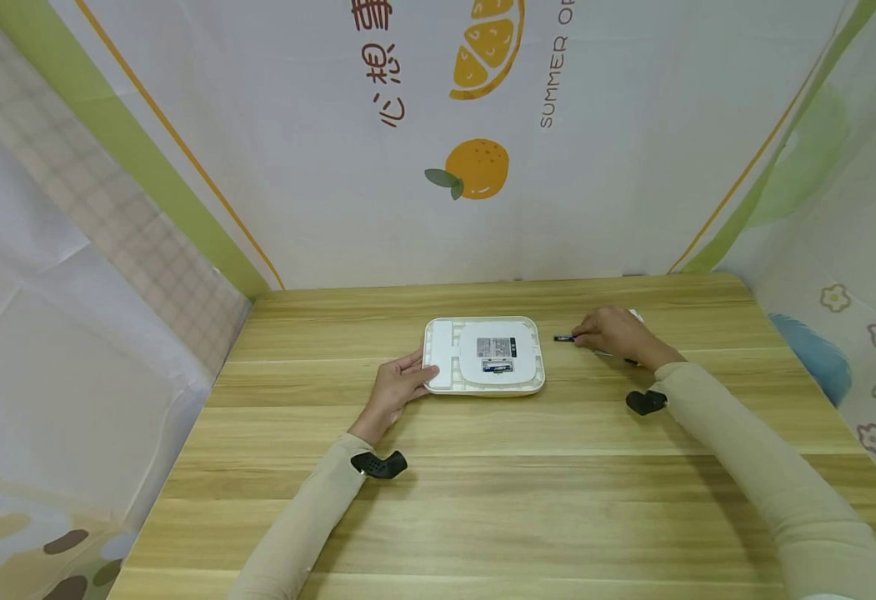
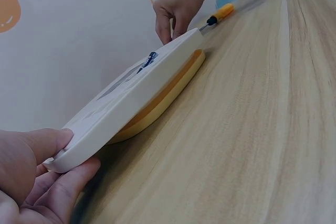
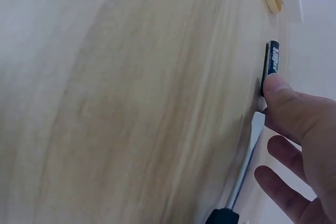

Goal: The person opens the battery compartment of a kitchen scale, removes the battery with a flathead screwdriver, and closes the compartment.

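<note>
A white, rounded rectangular device (image 1: 448,333) lies bottom up on the table, its yellow underside (image 2: 173,95) showing in the left wrist view. A label and an uncovered battery compartment, with a battery (image 1: 498,367) in it, are on its upturned face. My left hand (image 1: 396,387) grips the device's left edge, thumb on top and fingers beneath, and that edge is tilted up off the table. To the right of the device, my right hand (image 1: 618,333) pinches a small dark-blue battery (image 3: 271,59) between thumb and fingers, close to the tabletop.
A screwdriver (image 3: 245,166) with a yellow and black handle lies by my right hand. Some white thing (image 1: 637,315), mostly hidden, is behind that hand. The wooden table (image 1: 483,500) meets a printed curtain (image 1: 317,208) at the back.
</note>
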Demonstrator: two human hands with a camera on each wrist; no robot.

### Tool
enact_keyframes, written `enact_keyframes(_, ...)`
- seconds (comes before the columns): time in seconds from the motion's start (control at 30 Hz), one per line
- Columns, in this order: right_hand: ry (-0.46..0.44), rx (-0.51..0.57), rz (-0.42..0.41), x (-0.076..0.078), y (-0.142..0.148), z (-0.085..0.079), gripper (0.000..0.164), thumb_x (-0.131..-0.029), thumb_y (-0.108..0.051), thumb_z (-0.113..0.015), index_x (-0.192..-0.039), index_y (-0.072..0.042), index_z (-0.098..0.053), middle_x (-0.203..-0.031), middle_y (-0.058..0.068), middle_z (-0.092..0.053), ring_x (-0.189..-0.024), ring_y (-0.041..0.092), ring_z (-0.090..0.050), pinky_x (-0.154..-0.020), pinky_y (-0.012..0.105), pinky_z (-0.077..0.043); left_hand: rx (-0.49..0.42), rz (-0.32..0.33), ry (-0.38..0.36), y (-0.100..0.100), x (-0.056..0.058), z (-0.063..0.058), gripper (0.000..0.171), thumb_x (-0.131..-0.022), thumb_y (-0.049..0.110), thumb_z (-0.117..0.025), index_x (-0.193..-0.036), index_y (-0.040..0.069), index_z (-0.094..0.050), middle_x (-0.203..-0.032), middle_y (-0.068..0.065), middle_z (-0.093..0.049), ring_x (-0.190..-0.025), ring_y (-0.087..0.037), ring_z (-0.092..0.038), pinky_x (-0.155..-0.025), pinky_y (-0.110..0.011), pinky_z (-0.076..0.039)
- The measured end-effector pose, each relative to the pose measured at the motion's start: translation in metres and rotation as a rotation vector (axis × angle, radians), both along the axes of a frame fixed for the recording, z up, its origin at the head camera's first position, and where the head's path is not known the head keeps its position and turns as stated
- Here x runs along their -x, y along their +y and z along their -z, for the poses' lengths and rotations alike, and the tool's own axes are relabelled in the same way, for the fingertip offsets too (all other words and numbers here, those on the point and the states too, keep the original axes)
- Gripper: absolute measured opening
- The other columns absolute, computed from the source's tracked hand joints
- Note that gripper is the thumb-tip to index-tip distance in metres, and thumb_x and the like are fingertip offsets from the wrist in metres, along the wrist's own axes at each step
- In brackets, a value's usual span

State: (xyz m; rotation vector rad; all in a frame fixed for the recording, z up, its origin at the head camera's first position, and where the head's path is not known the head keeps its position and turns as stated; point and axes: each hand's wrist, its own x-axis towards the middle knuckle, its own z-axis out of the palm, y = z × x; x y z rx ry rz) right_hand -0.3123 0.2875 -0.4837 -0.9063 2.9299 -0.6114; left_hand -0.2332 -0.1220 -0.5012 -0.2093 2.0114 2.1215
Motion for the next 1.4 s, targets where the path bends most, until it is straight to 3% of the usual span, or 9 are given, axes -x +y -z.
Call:
enact_keyframes(0.17,-0.068,-0.007,0.094,-0.001,-0.001,-0.010,0.025,-0.094,-0.021,-0.077,-0.113,-0.005,-0.079,-0.116,0.016,-0.075,-0.104,0.034,-0.070,-0.085,0.052,-0.060,0.004,0.005,0.004,0.000,0.000,0.000,0.058,-0.094,0.001,-0.072,-0.148,0.000,-0.051,-0.134,-0.028,-0.062,-0.112,-0.030,-0.070,-0.081,-0.028,-0.063)
enact_keyframes(0.33,-0.111,0.003,0.168,-0.001,-0.005,-0.033,0.033,-0.100,-0.022,-0.069,-0.124,0.000,-0.072,-0.122,0.022,-0.071,-0.109,0.039,-0.068,-0.091,0.056,-0.058,-0.006,-0.002,0.003,0.000,0.000,0.000,0.058,-0.094,0.000,-0.072,-0.148,-0.001,-0.051,-0.134,-0.029,-0.062,-0.113,-0.032,-0.069,-0.082,-0.029,-0.063)
enact_keyframes(0.63,-0.054,0.135,0.084,-0.017,-0.036,-0.065,0.037,-0.102,-0.027,-0.066,-0.126,0.001,-0.071,-0.115,0.017,-0.075,-0.100,0.032,-0.072,-0.084,0.051,-0.062,-0.012,0.008,-0.001,0.000,0.000,-0.001,0.058,-0.094,0.001,-0.072,-0.148,0.000,-0.051,-0.135,-0.028,-0.061,-0.116,-0.033,-0.067,-0.085,-0.031,-0.062)
enact_keyframes(0.8,0.027,0.176,0.012,-0.032,-0.064,-0.062,0.038,-0.098,-0.028,-0.072,-0.126,-0.002,-0.072,-0.118,0.017,-0.074,-0.104,0.033,-0.070,-0.083,0.049,-0.061,-0.002,0.012,0.000,0.000,-0.001,-0.002,0.058,-0.094,0.002,-0.072,-0.148,0.000,-0.050,-0.136,-0.028,-0.061,-0.116,-0.032,-0.067,-0.086,-0.031,-0.062)
enact_keyframes(1.0,0.006,0.152,-0.063,-0.044,-0.091,-0.051,0.030,-0.092,-0.029,-0.079,-0.111,-0.006,-0.080,-0.111,0.011,-0.075,-0.090,0.025,-0.068,-0.073,0.040,-0.058,-0.010,0.009,0.005,0.000,-0.001,-0.001,0.058,-0.094,0.001,-0.072,-0.148,0.000,-0.050,-0.135,-0.028,-0.061,-0.116,-0.033,-0.068,-0.084,-0.030,-0.062)
enact_keyframes(1.23,-0.009,0.105,-0.113,-0.046,-0.107,-0.038,0.020,-0.087,-0.026,-0.083,-0.101,-0.011,-0.083,-0.093,-0.001,-0.071,-0.081,0.014,-0.064,-0.065,0.030,-0.054,-0.027,-0.001,-0.004,0.000,0.000,0.000,0.058,-0.094,-0.001,-0.072,-0.148,0.000,-0.051,-0.134,-0.028,-0.063,-0.113,-0.031,-0.069,-0.083,-0.030,-0.062)
enact_keyframes(1.4,-0.009,0.078,-0.161,-0.045,-0.114,-0.030,0.019,-0.087,-0.027,-0.083,-0.098,-0.011,-0.084,-0.086,-0.005,-0.068,-0.074,0.008,-0.058,-0.068,0.032,-0.056,-0.024,0.001,-0.006,0.000,0.001,0.002,0.058,-0.094,0.000,-0.072,-0.148,0.000,-0.051,-0.134,-0.028,-0.062,-0.113,-0.031,-0.069,-0.085,-0.031,-0.062)
